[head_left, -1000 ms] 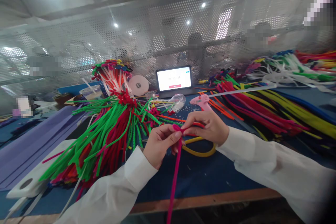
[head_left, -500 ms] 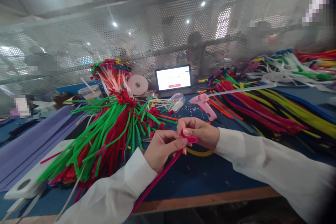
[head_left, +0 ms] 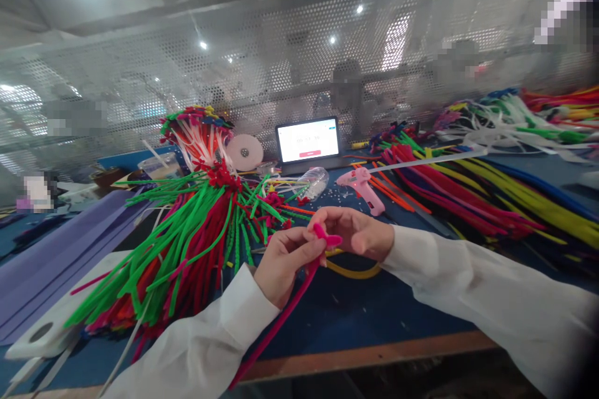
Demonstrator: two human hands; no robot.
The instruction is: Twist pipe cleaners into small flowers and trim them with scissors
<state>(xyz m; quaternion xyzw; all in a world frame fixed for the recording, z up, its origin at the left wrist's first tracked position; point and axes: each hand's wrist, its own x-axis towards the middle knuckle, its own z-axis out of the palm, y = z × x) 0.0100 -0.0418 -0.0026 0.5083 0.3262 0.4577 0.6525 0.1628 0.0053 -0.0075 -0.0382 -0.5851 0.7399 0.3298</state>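
In front of the pink plastic glue gun (head_left: 362,188), your left hand (head_left: 283,262) pinches a fuzzy magenta chenille stem (head_left: 333,240), tip folded, long tail unfolded, while your right hand (head_left: 360,232) has its grip spread.

Along the back of the flat blue worktop (head_left: 374,312) runs a grey perforated metal screen (head_left: 281,31). Before it stands a black rectangular tablet (head_left: 307,140), with a white round disc (head_left: 236,153) to its left. A pink plastic glue gun (head_left: 362,188) lies in front, toward the right. Farther right stretch long red fuzzy stems (head_left: 430,193). Left of the left hand (head_left: 285,262) spreads a green fuzzy-stem bundle (head_left: 168,249), with flat purple sheets (head_left: 75,243) to its left. A magenta fuzzy stem (head_left: 285,318) runs from that hand toward the worktop's front edge.
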